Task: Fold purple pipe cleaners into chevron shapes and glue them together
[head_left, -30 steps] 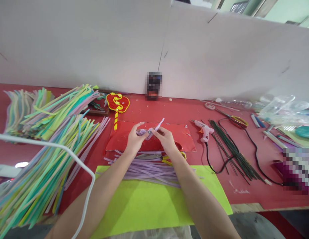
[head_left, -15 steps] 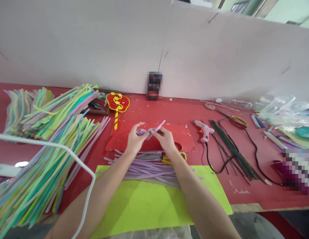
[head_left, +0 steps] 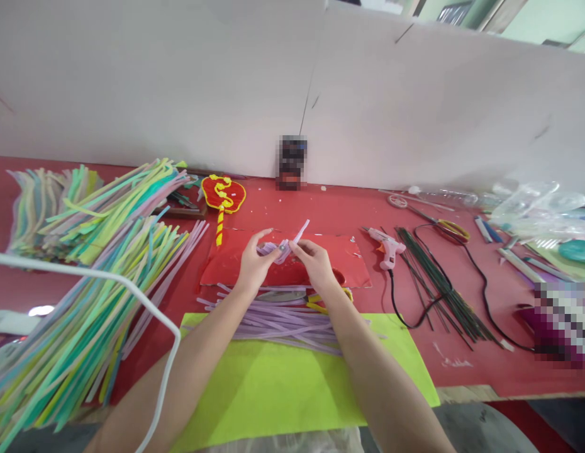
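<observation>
My left hand (head_left: 255,260) pinches a small bent piece of lilac pipe cleaner (head_left: 282,253) between thumb and fingers. From the right, my right hand (head_left: 313,257) is closed on the same piece, close to a straight end that sticks up. Both hands are just above a red sheet (head_left: 351,258). Nearer to me, a pile of lilac pipe cleaners (head_left: 283,327) lies across a yellow-green sheet (head_left: 273,390), under my forearms. Yellow-handled scissors (head_left: 316,304) rest at the back of that pile, partly hidden by my right arm.
Bundles of pastel pipe cleaners (head_left: 99,308) cover the left side, with a white cable (head_left: 132,288) in front. A red and yellow fan-shaped piece (head_left: 224,196) lies behind my left hand. To the right are a pink glue gun (head_left: 388,247), dark green stems (head_left: 434,283) and more scissors (head_left: 450,230).
My right hand has shifted slightly, and the free lilac end now stands a little steeper and further left. The left hand has barely moved.
</observation>
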Tool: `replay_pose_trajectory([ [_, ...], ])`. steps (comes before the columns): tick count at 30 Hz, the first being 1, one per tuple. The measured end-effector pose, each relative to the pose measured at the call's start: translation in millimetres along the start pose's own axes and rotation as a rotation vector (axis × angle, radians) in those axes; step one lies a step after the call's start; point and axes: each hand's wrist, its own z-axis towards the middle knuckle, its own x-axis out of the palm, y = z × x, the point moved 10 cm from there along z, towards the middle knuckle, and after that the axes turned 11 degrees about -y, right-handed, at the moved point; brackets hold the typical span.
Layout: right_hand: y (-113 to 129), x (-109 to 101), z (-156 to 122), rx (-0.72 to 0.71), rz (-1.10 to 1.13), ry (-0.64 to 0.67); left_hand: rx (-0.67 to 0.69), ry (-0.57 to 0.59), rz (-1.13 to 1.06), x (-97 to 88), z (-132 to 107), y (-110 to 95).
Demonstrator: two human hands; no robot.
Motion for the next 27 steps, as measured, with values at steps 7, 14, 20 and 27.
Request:
replay_pose_trajectory([
  [7, 3, -4, 2, -0.057, 0.017, -0.041, -0.030, 0.020, 0.040, 1.9, 2, 9],
  [14, 5, -7, 2, -0.067, 0.025, -0.085, -0.128, -0.008, -0.159, 2.1, 0, 14],
  [20, 2, -10, 4, -0.034, 0.083, -0.113, -0.194, 0.034, -0.231, 9.3, -3, 18],
  [27, -2, -6, 1, 0.047, 0.115, -0.100, -0.139, 0.017, -0.200, 6.1, -3, 9],
])
